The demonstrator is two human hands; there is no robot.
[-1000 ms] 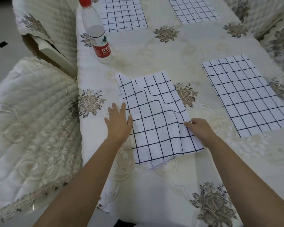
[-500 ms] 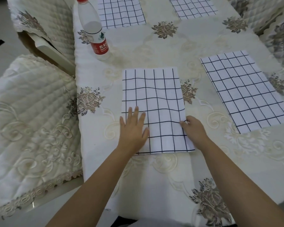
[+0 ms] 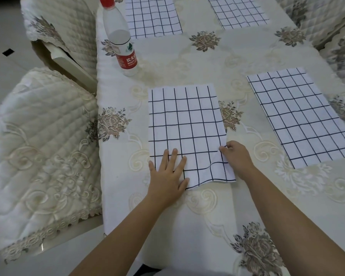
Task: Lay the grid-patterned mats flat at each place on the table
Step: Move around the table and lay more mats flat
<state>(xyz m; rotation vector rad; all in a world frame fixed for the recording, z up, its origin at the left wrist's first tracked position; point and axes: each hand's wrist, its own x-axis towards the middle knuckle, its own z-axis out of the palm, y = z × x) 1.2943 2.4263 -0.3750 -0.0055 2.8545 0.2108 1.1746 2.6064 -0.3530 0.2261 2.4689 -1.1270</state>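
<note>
Left hand (image 3: 167,176), fingers spread and palm flat, presses the lower left corner of the near mat (image 3: 185,128) at frame centre. Right hand (image 3: 236,158) pinches the mat's lower right edge between curled fingertips; a small ripple remains there. Second mat (image 3: 301,116) lies flat at right; two more, upper mat (image 3: 153,15) and far mat (image 3: 237,10), lie along the top. Bottle (image 3: 122,40) stands upper left on the tablecloth (image 3: 187,60).
</note>
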